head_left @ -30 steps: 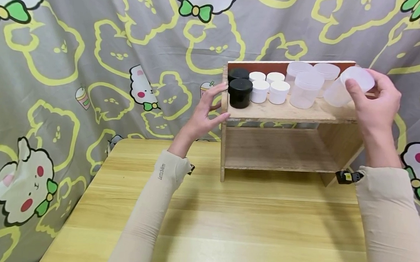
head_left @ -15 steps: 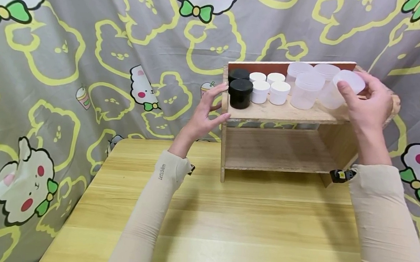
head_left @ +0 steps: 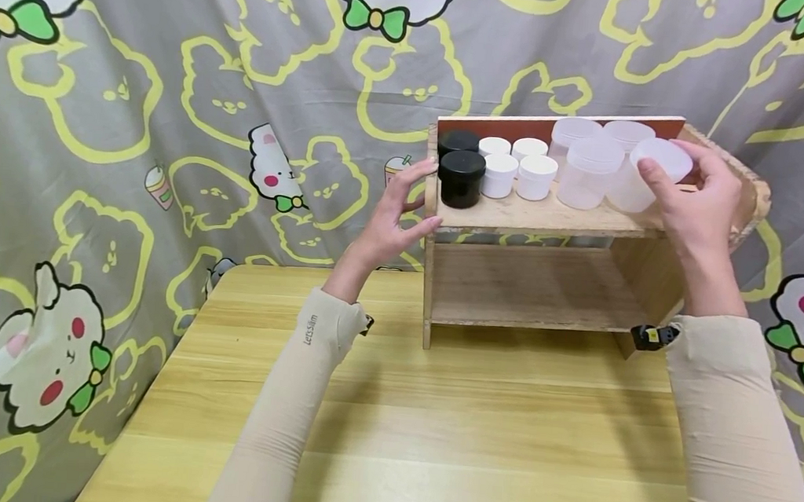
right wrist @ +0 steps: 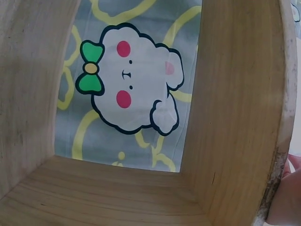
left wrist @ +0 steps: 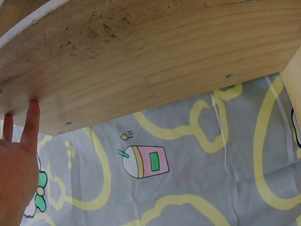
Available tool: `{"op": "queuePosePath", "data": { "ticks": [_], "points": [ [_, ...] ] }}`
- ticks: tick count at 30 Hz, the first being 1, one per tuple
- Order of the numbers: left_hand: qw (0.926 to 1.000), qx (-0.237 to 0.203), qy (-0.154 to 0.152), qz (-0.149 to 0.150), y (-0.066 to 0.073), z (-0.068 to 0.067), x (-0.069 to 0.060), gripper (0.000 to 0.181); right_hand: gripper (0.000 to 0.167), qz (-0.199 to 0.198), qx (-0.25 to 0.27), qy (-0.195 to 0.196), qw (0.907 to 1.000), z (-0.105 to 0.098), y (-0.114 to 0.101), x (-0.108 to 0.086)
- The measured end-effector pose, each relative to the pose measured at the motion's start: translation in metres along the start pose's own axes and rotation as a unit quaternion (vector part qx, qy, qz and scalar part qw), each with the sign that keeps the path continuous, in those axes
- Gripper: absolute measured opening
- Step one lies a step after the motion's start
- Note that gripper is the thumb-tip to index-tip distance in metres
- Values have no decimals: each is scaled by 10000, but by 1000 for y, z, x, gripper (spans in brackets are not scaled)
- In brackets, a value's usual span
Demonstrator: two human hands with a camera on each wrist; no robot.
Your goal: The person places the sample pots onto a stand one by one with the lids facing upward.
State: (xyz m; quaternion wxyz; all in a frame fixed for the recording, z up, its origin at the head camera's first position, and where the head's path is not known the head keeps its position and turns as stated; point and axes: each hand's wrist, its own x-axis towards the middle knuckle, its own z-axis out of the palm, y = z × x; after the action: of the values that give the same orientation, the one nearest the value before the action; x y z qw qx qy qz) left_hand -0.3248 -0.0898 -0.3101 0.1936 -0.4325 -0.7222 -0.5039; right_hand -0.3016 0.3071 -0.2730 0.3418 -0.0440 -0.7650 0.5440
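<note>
At the left end of a small wooden shelf (head_left: 518,219), my left hand (head_left: 393,219) rests its fingers against the side panel; in the left wrist view, two straight fingers (left wrist: 31,125) touch the wood. My right hand (head_left: 707,200) holds a frosted plastic jar (head_left: 630,186) by its upper part, over the right of the top board. The jar tilts slightly and stands close beside another frosted jar (head_left: 587,179). Two more frosted jars (head_left: 574,131) are behind. The right wrist view shows mostly the shelf's inside, with part of the hand (right wrist: 287,197) at the edge.
Several white jars (head_left: 498,177) and two black jars (head_left: 461,181) stand in rows on the left of the top board. Below is a lower board (head_left: 527,284). The shelf stands on a wooden table (head_left: 466,429) before a patterned curtain (head_left: 204,149).
My right hand has moved left and slightly down with the frosted jar, bringing it close to the front frosted jar and more upright. My left hand has stayed on the side panel.
</note>
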Motion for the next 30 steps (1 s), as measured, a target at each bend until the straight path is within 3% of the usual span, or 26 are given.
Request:
{"op": "queuePosePath", "data": {
  "ticks": [13,30],
  "points": [
    [10000,-10,42,10,1,0,0,66,52,-243,-214,1,9995,3,2,2],
    [10000,26,5,-90,0,0,0,67,63,-308,-605,-635,9957,0,4,5]
  ]
}}
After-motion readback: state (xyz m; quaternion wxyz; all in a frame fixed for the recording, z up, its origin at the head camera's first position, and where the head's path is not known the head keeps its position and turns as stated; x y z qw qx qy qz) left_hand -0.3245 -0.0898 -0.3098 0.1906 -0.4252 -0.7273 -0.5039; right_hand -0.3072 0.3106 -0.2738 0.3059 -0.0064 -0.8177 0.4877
